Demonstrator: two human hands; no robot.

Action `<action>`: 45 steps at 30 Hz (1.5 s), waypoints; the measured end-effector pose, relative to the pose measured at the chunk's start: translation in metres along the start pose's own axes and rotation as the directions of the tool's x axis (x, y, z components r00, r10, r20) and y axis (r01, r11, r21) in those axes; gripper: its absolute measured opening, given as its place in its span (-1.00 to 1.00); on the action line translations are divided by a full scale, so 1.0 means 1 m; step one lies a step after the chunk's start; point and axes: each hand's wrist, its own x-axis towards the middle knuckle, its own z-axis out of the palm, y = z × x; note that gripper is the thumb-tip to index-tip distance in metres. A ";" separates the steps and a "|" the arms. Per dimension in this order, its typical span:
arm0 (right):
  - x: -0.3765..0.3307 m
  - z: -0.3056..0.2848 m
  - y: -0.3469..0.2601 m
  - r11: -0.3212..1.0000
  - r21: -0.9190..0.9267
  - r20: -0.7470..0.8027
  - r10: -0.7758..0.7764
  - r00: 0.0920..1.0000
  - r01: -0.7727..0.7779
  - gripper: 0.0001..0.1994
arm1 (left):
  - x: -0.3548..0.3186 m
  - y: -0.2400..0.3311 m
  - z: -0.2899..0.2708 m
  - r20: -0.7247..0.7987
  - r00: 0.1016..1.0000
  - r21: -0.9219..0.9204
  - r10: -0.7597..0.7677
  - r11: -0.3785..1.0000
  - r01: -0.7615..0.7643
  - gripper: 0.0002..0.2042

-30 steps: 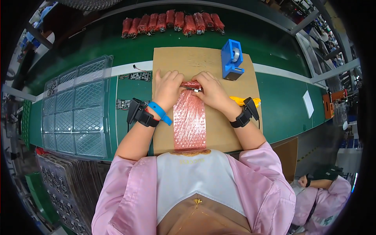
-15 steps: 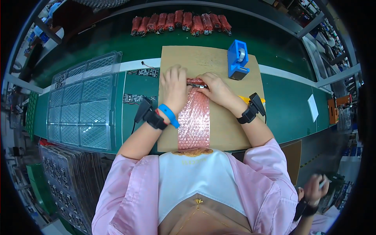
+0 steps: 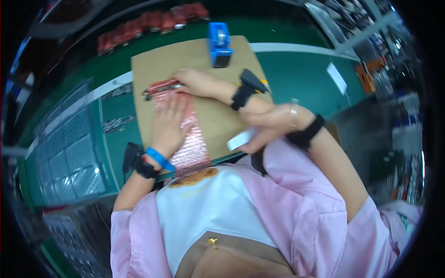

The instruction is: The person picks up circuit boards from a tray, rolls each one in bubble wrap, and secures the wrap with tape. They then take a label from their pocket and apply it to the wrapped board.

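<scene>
My left hand (image 3: 170,124) lies flat, fingers stretched out, on a strip of red bubble wrap (image 3: 193,147) that runs toward my body. At the strip's far end, my right hand (image 3: 198,82) closes its fingers on a circuit board (image 3: 163,90) partly rolled in the wrap. The board's dark edge and left end show; the rest is covered. From the right, a co-worker's hand (image 3: 278,118) reaches across close to my right forearm. It holds a small white object (image 3: 242,138), too blurred to name.
Under the wrap is a brown cardboard sheet (image 3: 222,116), with a blue tape dispenser (image 3: 219,46) at its far edge. Bare circuit boards (image 3: 117,124) and a clear compartment tray (image 3: 69,155) lie left. Several red wrapped bundles (image 3: 153,22) line the back. A white card (image 3: 337,78) lies right.
My left hand has come off the board and down onto the wrap nearer me. A co-worker's hand has come up from the lower right. The whole view has turned and shifted.
</scene>
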 end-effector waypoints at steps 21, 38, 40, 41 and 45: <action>-0.007 -0.004 0.014 0.999 -0.046 -0.144 0.015 0.989 -0.022 -0.61 | 0.012 0.049 -0.013 0.062 0.983 -0.731 0.172 0.679 -0.073 -0.83; -0.002 -0.008 0.013 1.000 -0.015 -0.149 0.004 0.989 -0.006 -0.63 | 0.032 0.071 -0.011 0.183 0.958 -0.787 0.223 0.616 0.007 -0.83; 0.000 -0.004 0.010 1.000 -0.019 -0.145 0.007 0.989 -0.010 -0.64 | 0.029 0.064 -0.043 0.452 0.868 -0.884 0.205 0.235 0.404 -0.84; -0.001 -0.006 0.010 1.000 -0.005 -0.145 -0.006 0.989 0.005 -0.64 | 0.025 0.055 -0.056 0.422 0.885 -0.907 0.197 0.077 0.415 -0.81; -0.008 -0.011 0.003 0.999 0.030 -0.170 0.019 0.985 -0.014 -0.65 | -0.021 0.006 -0.124 0.440 0.898 -0.897 -0.022 -0.051 0.438 -0.79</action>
